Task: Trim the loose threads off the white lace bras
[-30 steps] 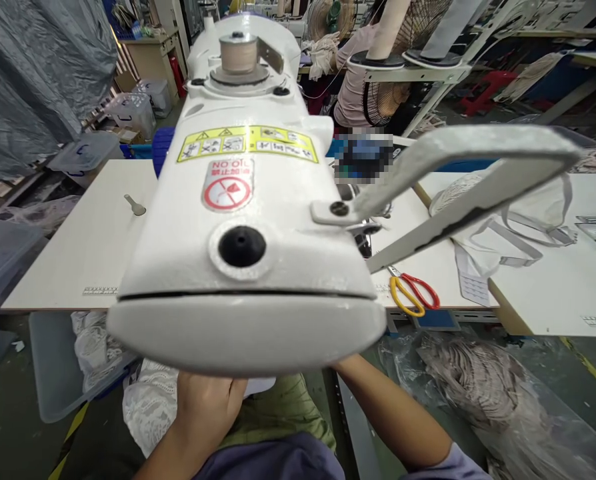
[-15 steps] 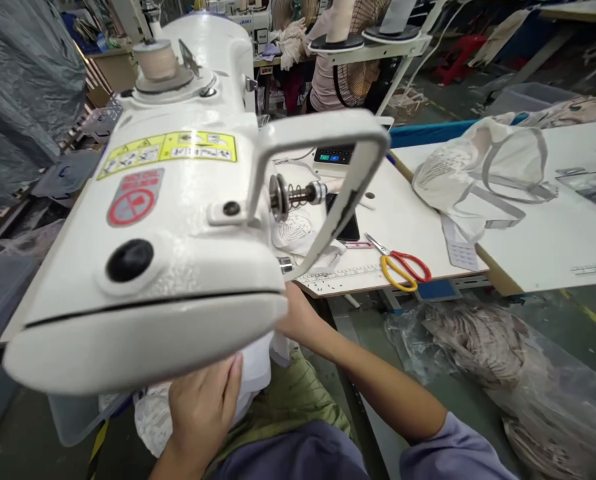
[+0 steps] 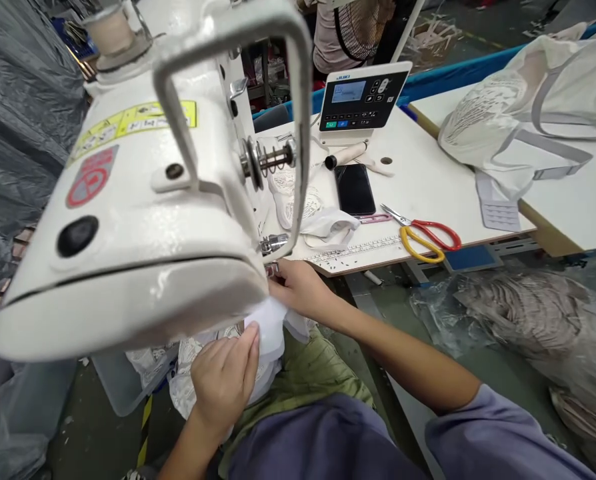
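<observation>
Head view: your left hand (image 3: pixel 225 377) in a pinch on smooth, curved-edged white cloth (image 3: pixel 271 328), right hand (image 3: pixel 303 288) alongside, grip unclear.

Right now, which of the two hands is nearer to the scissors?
Right. The right hand is left of the scissors, beside the sewing machine; the left hand is farther left and lower in view, holding white fabric.

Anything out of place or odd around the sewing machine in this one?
Slightly: the scissors' yellow handle juts past the front edge of the table, so it might get knocked. Dark specks litter the tabletop near the ruler markings. No damage shows.
</observation>
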Demonstrator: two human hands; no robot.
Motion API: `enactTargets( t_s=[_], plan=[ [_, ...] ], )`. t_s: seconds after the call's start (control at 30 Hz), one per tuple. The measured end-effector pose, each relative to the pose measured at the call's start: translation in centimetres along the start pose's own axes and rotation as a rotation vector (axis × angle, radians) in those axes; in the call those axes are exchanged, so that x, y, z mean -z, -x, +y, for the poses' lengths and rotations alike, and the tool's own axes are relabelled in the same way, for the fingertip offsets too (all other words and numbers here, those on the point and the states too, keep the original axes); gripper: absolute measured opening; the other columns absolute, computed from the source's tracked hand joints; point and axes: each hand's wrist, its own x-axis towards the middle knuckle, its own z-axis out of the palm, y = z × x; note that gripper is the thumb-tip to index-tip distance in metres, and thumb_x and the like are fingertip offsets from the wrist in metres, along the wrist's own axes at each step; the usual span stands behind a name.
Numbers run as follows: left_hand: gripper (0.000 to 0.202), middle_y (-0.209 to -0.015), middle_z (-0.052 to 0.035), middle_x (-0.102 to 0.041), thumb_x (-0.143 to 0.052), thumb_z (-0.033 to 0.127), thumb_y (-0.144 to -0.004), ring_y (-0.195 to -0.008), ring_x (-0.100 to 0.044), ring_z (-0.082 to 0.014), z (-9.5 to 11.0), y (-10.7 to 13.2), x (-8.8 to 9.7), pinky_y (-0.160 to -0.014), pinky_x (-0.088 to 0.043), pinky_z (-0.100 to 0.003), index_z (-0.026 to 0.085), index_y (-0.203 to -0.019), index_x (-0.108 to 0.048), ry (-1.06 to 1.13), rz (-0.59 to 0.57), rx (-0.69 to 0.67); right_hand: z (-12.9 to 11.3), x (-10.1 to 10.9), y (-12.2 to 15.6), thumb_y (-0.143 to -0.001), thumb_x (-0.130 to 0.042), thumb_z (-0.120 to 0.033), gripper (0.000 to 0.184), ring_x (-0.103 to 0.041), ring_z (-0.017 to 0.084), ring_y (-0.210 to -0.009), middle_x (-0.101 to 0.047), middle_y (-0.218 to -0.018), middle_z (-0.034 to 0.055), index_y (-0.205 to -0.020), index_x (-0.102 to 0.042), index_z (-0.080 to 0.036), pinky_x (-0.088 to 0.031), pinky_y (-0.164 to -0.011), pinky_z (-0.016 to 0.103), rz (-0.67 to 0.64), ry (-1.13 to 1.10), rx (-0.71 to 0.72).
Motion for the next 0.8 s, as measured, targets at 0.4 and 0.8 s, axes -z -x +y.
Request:
enactTargets(
  t_s=[0.4, 0.8],
  plan=[
    [0.025, -0.059, 0.0028, -0.061, -0.068, 0.009, -0.093, -0.050, -0.055, -0.0138, 0.0, -0.5, 0.0, -0.056, -0.037, -0.032, 0.010, -0.118, -0.065, -0.051, -0.021, -0.127, 0.5, 0.4, 0.1, -0.092, -0.064, -0.030, 0.013, -0.049, 0.011, -0.056, -0.061, -0.062, -0.0044, -0.089, -0.071, -0.019, -0.029, -0.056, 0.022, 0.018, 0.061, 0.003],
    [0.020, -0.097, -0.0072, -0.080, -0.059, 0.014, -0.098, -0.082, -0.076, -0.0192, 0.0, 0.9, 0.5, -0.073, -0.058, -0.027, 0.018, -0.113, -0.071, 0.242, 0.023, 0.256, 0.4, -0.4, 1.2, -0.095, -0.056, -0.032, 0.015, -0.048, 0.013, -0.060, -0.056, -0.066, -0.0045, -0.089, -0.062, -0.020, -0.033, -0.059, 0.023, 0.079, -0.074, 0.011]
  ],
)
